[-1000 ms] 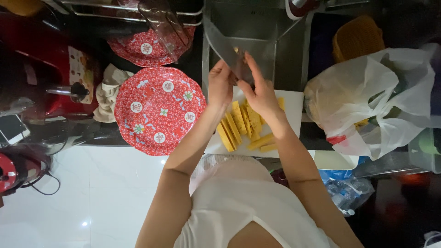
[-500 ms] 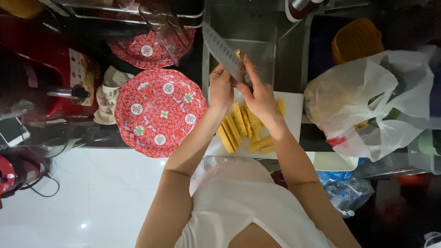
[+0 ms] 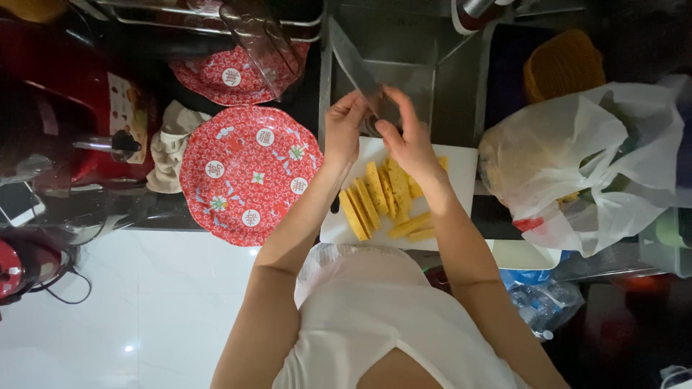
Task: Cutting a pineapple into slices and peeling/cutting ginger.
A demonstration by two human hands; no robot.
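Knife (image 3: pixel 358 70), blade between both hands' fingers (image 3: pixel 395 115)

Both forearms reaching forward, left hand (image 3: pixel 344 130) and right hand (image 3: pixel 405 140) raised, fingers curled, close together

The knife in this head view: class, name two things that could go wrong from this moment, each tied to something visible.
1. Both hands, left hand and right hand, are at the bare blade of the knife; a slip could cut a finger.
2. The yellow slices lie crowded on the white cutting board, some near its front edge; a nudge could push them off.
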